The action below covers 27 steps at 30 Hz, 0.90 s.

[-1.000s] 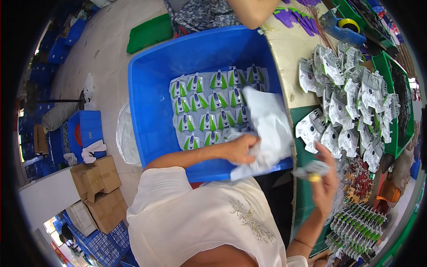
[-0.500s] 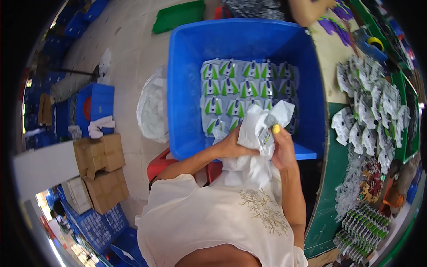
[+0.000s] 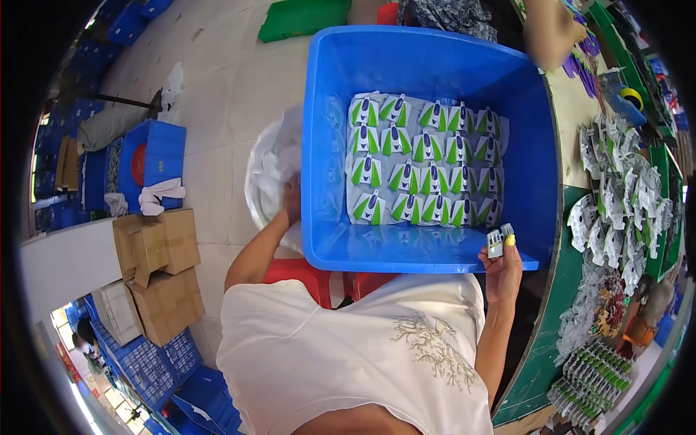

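Note:
My right hand (image 3: 500, 274) is closed on a small grey plastic part (image 3: 495, 242), held over the near right rim of a big blue bin (image 3: 428, 255). The thumb of that hand has a yellow covering on its tip. To the left of the bin, my left hand (image 3: 291, 200) reaches to white plastic bags (image 3: 270, 170); its fingers are hidden and blurred there. Inside the bin, rows of white-and-green moulded parts (image 3: 427, 147) lie on whitish plastic sheeting (image 3: 354, 123).
On the right, a green-topped table (image 3: 533, 362) carries piles of grey-white parts (image 3: 616, 196) and stacked green-and-white parts (image 3: 593, 377). Another person's arm (image 3: 547, 32) shows at the upper right. Red stools (image 3: 297, 278) stand before me; cardboard boxes (image 3: 168, 308) are at left.
My hands have moved apart from the white plastic bag they held together. The left went left to the white bags, the right went right with the grey part. More rows in the bin now show.

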{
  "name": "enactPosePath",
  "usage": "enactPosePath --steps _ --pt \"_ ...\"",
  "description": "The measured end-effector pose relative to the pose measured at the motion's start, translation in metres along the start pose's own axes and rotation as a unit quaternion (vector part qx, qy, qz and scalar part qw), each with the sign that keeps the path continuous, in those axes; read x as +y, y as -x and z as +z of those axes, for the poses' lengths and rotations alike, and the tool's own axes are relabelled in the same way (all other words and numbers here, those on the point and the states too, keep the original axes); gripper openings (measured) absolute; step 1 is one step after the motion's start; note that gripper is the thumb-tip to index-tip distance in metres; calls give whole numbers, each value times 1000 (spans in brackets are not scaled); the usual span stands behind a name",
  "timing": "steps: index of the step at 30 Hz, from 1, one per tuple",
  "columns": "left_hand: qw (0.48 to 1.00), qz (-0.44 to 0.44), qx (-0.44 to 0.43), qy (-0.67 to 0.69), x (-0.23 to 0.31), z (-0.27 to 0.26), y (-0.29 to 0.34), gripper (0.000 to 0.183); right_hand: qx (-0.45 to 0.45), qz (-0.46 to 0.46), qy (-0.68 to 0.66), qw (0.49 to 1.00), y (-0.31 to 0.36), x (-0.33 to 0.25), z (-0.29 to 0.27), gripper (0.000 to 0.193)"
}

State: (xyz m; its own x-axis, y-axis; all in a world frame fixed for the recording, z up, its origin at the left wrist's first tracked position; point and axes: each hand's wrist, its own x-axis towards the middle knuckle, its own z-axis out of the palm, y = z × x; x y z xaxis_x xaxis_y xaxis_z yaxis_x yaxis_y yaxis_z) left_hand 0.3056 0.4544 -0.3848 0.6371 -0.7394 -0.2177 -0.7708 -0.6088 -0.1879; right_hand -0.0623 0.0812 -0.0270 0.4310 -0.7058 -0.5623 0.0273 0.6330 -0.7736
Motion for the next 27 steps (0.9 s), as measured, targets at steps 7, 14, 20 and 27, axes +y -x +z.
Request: enactPosePath --steps 7,14,20,27 --pt "960 101 -202 164 -35 12 -47 60 -20 -44 -1 999 -2 1 -9 28" --pt "976 -130 -144 102 -81 -92 -23 68 0 -21 -4 1000 2 -2 -10 28" --pt "939 -333 -71 39 -56 -200 -12 76 -2 -71 74 995 -1 -8 -21 30" --pt "823 -28 332 460 43 -375 -54 39 -16 -161 57 985 -2 -23 -40 35"
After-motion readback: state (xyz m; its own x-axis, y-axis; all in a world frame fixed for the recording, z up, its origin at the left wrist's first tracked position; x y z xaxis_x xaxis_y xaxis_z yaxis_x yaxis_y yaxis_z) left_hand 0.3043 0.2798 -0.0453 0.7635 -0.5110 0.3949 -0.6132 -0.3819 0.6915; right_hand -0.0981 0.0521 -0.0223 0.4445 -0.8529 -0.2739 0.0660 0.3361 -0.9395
